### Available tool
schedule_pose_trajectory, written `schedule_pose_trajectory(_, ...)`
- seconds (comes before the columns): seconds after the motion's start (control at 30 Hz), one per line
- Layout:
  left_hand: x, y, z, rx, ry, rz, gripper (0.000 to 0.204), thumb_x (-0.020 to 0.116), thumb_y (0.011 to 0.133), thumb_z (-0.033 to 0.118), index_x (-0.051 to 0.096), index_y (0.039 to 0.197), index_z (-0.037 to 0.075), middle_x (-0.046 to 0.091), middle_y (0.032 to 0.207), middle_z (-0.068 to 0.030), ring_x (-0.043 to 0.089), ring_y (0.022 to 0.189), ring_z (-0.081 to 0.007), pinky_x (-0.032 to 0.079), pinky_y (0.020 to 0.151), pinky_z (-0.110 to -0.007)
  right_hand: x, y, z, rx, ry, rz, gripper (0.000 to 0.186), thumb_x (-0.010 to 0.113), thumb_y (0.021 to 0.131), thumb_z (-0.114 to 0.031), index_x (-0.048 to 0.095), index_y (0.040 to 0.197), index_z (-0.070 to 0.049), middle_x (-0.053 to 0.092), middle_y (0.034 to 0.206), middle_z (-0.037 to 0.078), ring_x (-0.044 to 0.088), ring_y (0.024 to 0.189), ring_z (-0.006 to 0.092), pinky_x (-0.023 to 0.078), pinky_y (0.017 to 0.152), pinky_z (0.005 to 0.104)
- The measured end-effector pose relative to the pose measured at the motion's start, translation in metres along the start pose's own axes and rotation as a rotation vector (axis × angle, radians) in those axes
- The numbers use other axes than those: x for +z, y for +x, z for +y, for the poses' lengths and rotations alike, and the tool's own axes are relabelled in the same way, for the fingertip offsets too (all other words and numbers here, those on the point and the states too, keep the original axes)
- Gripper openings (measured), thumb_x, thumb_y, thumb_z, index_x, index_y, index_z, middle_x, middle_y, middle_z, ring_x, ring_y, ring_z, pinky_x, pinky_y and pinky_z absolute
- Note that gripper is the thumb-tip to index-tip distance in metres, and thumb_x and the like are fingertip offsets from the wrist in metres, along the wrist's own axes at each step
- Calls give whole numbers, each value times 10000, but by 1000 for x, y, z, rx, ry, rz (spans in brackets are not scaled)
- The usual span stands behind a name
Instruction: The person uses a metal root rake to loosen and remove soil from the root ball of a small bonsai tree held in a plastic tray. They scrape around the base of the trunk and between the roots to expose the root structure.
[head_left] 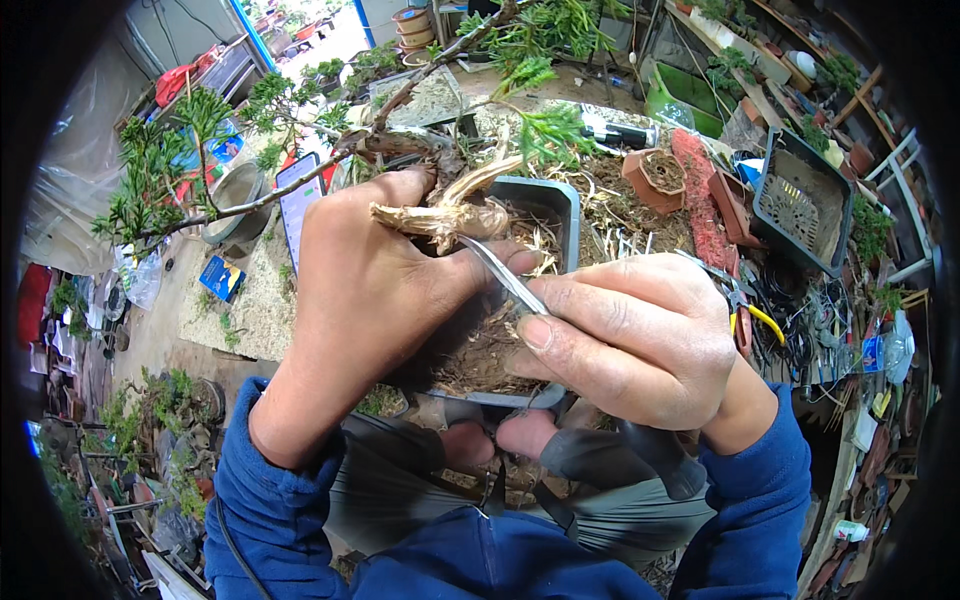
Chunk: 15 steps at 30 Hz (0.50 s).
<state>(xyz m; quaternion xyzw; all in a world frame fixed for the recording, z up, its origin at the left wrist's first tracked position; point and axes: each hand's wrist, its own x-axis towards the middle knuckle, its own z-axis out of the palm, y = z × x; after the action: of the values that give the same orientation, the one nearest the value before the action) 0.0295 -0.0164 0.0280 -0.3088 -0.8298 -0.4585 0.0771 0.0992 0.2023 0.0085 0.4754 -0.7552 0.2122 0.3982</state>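
A small juniper tree with a bare, pale, stripped trunk [440, 218] is gripped in my left hand [360, 260], whose fingers wrap round behind the wood. Green foliage [205, 120] spreads from its branches to the left and above. In my right hand [640, 335] a slim metal carving knife [505, 276] is pinched between thumb and fingers. The blade's tip meets the underside of the pale wood, close by my left thumb. Below both hands stands a dark grey plastic pot [568, 225] holding brown soil and wood shavings. My right hand partly covers the pot.
Soil and shavings [610, 225] litter the bench right of the pot. Nearby are a small brown pot [655, 180], a black plastic tray [800, 205] and yellow-handled pliers [765, 320]. A phone [297, 205] stands behind my left hand, beside a round grey pot [238, 200] and a blue packet [222, 278].
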Motion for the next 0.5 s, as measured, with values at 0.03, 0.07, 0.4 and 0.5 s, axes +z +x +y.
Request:
schedule_pose_trajectory(0.03,-1,0,1,8,36,-5,317,940,749,194,796,945,-10,791,820,-137,724,689,-144,555,643,-311,-1,-1,0,25,19,2,298,792,792,-166,728,1004,34,727,917,171,719,673,283,582,550,358)
schedule_pose_trajectory(0.07,-2,0,1,16,71,-10,317,939,752,194,795,950,-8,794,833,-136,722,701,-138,554,651,-306,-3,-3,-1,88,39,27,295,819,785,-141,733,1017,19,742,921,168,732,690,284,592,575,360)
schedule_pose_trajectory(0.4,-27,-9,-37,-242,-785,-19,532,664,822,-53,634,1352,-91,720,1293,-224,719,1130,-254,559,999,-355,-7,-28,-52,875,601,715,287,743,968,-159,674,1115,77,763,925,209,766,780,242,633,719,341)
schedule_pose_trajectory(0.5,-35,-9,-54,-506,-1231,243,479,495,897,-66,583,1360,-148,693,1309,-292,682,1250,-377,536,1092,-463,0,-46,-68,1096,684,816,344,709,990,-186,642,1183,90,748,942,219,739,769,221,607,746,331)
